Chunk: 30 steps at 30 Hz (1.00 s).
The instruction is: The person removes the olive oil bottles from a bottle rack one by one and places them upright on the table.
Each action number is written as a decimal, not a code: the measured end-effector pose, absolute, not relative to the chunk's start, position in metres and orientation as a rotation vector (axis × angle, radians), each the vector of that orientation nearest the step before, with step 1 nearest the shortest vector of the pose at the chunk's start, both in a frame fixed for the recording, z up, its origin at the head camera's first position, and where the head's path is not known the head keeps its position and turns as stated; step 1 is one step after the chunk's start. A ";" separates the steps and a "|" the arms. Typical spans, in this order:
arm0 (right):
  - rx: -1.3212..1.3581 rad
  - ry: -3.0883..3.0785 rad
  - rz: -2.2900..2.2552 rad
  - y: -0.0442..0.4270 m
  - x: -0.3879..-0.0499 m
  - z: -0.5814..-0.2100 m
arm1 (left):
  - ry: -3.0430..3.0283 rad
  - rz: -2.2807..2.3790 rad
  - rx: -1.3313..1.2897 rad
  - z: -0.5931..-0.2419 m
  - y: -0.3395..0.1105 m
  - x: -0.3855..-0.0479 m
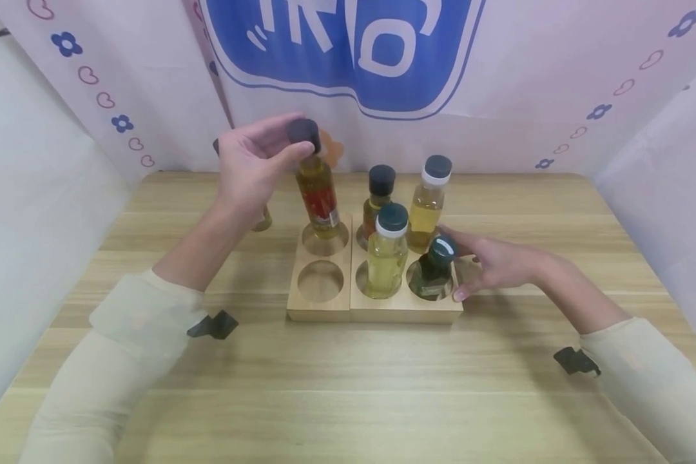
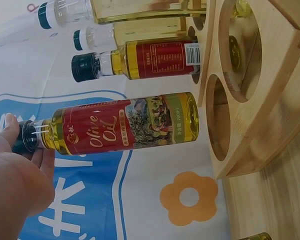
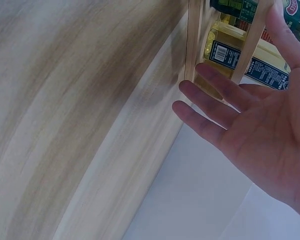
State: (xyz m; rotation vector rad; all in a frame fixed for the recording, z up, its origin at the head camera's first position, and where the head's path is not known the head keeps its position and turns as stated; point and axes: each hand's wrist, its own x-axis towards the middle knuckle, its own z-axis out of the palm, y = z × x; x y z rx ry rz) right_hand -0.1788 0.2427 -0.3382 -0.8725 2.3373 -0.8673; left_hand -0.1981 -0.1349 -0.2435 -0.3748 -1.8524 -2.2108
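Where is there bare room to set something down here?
Bare tabletop lies in front of the rack, between the forearms, and behind the right hand. The rack's front-left hole is free. Crowded: four bottles fill the other columns, and the left hand holds an olive oil bottle over the back-left hole.

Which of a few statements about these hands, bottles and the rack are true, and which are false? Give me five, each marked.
1. The left hand holds a bottle by its cap. True.
2. That bottle's label is mostly blue. False: the label is mostly red.
3. The right hand is beside the rack. True.
4. The right hand grips a bottle too. False: it holds nothing.
5. The front right bottle is dark green. True.
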 end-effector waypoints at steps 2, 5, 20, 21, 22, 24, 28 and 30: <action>-0.871 2.337 -0.869 0.242 -0.179 -0.338 | -1.855 -2.198 -0.363 -0.242 -0.135 -0.199; -0.873 2.338 -0.863 0.242 -0.179 -0.337 | -1.847 -2.185 -0.352 -0.241 -0.136 -0.201; -0.874 2.341 -0.844 0.242 -0.179 -0.336 | -1.765 -2.211 -0.235 -0.238 -0.139 -0.215; -0.873 2.340 -0.845 0.242 -0.179 -0.336 | -1.766 -2.206 -0.229 -0.238 -0.139 -0.216; -0.871 2.338 -0.846 0.242 -0.179 -0.336 | -1.768 -2.200 -0.228 -0.238 -0.139 -0.218; -0.866 2.336 -0.842 0.242 -0.179 -0.336 | -1.768 -2.195 -0.222 -0.238 -0.140 -0.221; -0.858 2.338 -0.834 0.242 -0.179 -0.336 | -1.774 -2.183 -0.207 -0.239 -0.140 -0.225; -0.856 2.341 -0.831 0.243 -0.179 -0.336 | -1.785 -2.174 -0.199 -0.240 -0.140 -0.226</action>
